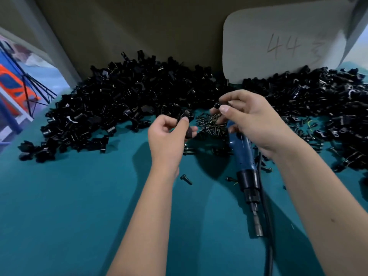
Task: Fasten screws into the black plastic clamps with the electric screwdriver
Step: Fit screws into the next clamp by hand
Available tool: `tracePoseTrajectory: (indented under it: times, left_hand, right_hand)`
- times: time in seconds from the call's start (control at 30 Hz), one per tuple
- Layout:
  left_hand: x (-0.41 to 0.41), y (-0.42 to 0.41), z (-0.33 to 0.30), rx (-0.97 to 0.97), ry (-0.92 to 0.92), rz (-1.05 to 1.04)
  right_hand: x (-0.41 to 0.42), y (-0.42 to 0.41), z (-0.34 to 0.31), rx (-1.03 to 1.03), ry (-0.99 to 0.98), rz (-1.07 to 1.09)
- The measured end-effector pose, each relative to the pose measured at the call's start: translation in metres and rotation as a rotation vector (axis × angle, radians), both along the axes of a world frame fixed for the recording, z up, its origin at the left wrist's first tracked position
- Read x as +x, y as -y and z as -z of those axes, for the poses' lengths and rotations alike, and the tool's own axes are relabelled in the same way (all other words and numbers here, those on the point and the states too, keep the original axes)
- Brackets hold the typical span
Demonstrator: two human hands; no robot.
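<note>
My left hand (169, 132) pinches a black plastic clamp (186, 115) between thumb and fingers, above the teal table. My right hand (249, 118) pinches a small black screw (217, 105) at its fingertips, just right of the clamp and apart from it. Under my right wrist the blue electric screwdriver (245, 156) lies on the table, its black nose and bit (256, 220) pointing toward me. A small heap of loose screws (211, 124) lies between my hands.
A big pile of black clamps (111, 100) fills the left back of the teal table (69, 206); another pile (322, 104) spreads at the right. A single screw (186, 179) lies near my left forearm. The screwdriver cable (267, 226) runs toward me. A white card (278, 40) leans on the back wall.
</note>
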State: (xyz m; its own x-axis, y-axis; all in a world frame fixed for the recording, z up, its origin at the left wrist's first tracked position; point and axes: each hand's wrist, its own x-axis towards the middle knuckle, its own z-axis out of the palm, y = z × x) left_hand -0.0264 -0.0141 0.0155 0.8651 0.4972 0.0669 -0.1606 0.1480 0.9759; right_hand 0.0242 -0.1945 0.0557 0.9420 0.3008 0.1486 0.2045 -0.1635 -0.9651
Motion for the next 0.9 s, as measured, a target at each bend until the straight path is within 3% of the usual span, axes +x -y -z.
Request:
tracePoseTrajectory:
  times: [0.13,0.23,0.7,0.9]
  left_hand:
    - [-0.006,0.001,0.003,-0.33,0.027,0.244]
    - [-0.007,0.004,0.001,-0.452,0.026,0.392]
    - [-0.006,0.003,0.004,-0.292,0.077,0.528]
    - [-0.003,0.004,0.005,-0.312,0.092,0.545]
  right_hand:
    - [0.002,0.005,0.006,0.019,0.06,-0.025]
    - [0.004,0.006,0.009,-0.001,0.166,-0.051]
    - [0.006,0.015,0.01,-0.064,0.292,-0.185]
    - [0.002,0.013,0.006,-0.081,0.285,-0.168]
